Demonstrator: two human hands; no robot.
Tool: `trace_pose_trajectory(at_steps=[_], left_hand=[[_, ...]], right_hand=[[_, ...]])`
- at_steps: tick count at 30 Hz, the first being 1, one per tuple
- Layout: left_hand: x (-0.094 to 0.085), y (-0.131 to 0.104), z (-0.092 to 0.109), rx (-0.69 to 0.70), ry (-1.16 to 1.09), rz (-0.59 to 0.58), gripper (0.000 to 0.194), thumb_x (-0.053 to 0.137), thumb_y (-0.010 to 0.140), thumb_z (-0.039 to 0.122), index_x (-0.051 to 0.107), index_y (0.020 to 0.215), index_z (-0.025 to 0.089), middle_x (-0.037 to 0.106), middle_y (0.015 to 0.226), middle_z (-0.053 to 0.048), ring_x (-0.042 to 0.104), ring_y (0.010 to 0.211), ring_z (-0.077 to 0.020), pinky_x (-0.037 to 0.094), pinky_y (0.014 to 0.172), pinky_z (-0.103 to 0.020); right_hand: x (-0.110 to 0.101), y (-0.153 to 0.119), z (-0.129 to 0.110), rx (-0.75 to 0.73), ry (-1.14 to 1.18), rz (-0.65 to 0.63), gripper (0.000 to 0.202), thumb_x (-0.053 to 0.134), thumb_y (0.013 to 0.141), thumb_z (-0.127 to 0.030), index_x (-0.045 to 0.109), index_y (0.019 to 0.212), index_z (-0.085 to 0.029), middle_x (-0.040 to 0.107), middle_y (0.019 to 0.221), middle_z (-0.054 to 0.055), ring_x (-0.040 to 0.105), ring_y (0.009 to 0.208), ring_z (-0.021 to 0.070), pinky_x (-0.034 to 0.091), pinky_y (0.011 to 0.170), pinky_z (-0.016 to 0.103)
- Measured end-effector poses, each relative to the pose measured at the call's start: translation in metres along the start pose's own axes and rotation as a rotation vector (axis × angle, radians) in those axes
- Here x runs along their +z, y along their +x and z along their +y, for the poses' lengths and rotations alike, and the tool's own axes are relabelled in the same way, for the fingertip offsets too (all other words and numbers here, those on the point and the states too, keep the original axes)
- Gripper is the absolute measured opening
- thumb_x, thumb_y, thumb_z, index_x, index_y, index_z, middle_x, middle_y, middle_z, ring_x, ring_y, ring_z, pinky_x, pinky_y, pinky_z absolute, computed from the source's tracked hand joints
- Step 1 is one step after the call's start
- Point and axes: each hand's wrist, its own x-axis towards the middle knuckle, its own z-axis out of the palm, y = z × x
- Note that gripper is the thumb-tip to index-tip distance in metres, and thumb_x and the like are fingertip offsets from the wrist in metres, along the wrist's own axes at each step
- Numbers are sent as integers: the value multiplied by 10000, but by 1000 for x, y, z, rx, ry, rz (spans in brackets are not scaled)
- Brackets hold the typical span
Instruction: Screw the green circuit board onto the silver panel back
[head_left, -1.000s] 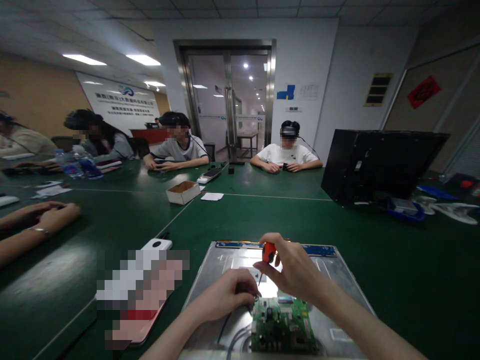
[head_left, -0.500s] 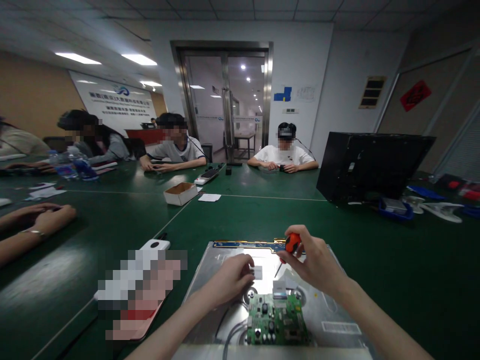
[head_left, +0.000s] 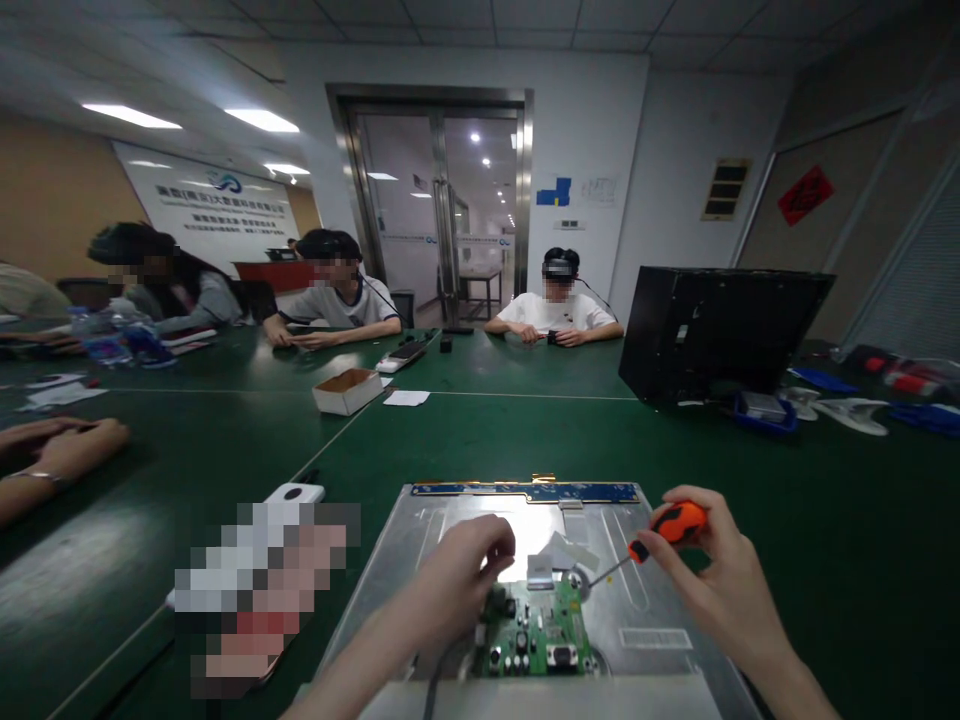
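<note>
Right up close, a dark cable [head_left: 433, 680] runs beside the green circuit board [head_left: 532, 625], which sits on the near half of a metal panel [head_left: 401, 545]. Here's the left hand [head_left: 465, 570], over the board's far left corner, fingers curled; whether they pinch anything, I can't tell. Over on the right, the right hand [head_left: 727, 585] has thumb and fingers closed round the orange-and-black handle of a screwdriver [head_left: 679, 522], its shaft slanting down to the board's far right corner. A loose silvery flap [head_left: 574, 552] lies just beyond the board, and a blue strip [head_left: 592, 492] lines the panel's far edge. Off to the left, a white device [head_left: 296, 493], partly blurred out; farther over the green table [head_left: 525, 430], an open box [head_left: 352, 402], a black monitor [head_left: 720, 330], and, across the way, a person in white [head_left: 559, 312], seated before glass doors [head_left: 480, 230].
</note>
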Motion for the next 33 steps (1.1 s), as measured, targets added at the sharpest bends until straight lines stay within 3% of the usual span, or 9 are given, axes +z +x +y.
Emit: trace_pose_trajectory(at_steps=[2,5,8,11,14,19,25,29,33], left_hand=[[14,-14,17,121,-82,-15,131,507,864,91,575,838,200,648,857,-29,554,756,-172,386,682,-270],[43,-27,31,189,-92,-70,131,563,834,86,570,878,210,660,917,-36,570,787,-179,374,669,-274],[74,-29,32,130,-11,-88,204,584,781,46,582,909,205,655,947,-60,585,843,-212,366,674,-293],[98,-24,28,120,89,-95,172,596,824,57,604,918,200,640,918,-70,575,863,-233,368,721,-321],[114,-20,23,194,108,-35,191,635,846,49,619,939,215,643,953,-59,572,923,-235,380,824,-339],[123,-18,15,262,94,63,211,734,808,87,639,936,226,646,1047,-55,562,1013,-254,346,977,-405],[120,-20,12,241,4,72,210,741,781,135,667,951,234,659,992,-24,570,958,-232,363,984,-408],[122,-21,12,328,69,241,135,725,846,127,657,903,228,672,925,17,584,890,-190,378,963,-356],[127,-19,10,429,190,358,114,760,913,219,652,876,220,681,876,36,592,825,-168,376,938,-332]], right_hand=[[-6,-7,6,34,11,31,491,664,851,-673,549,1083,-256,708,841,49,712,648,218,522,408,253],[-11,-16,11,82,34,59,506,699,824,-668,552,1084,-259,716,866,63,724,678,230,546,441,265],[-12,-23,15,127,15,66,518,673,835,-684,548,1109,-262,719,893,68,736,735,244,582,514,293],[-14,-25,21,94,-15,50,505,671,843,-668,538,1116,-265,726,866,56,744,750,246,601,570,311],[-14,-26,26,66,-12,36,478,683,848,-636,534,1111,-265,729,853,49,746,735,239,601,574,309],[-9,-30,22,131,-9,48,471,653,868,-641,537,1127,-264,723,885,63,742,766,247,552,520,290],[-3,-31,13,165,29,29,462,639,868,-639,529,1117,-266,724,875,52,735,787,242,544,560,289],[-1,-30,14,158,10,22,447,633,873,-622,526,1122,-266,719,863,41,726,768,230,543,580,289],[-2,-28,22,104,16,10,423,657,879,-578,528,1130,-263,728,850,33,737,763,222,563,598,283]])
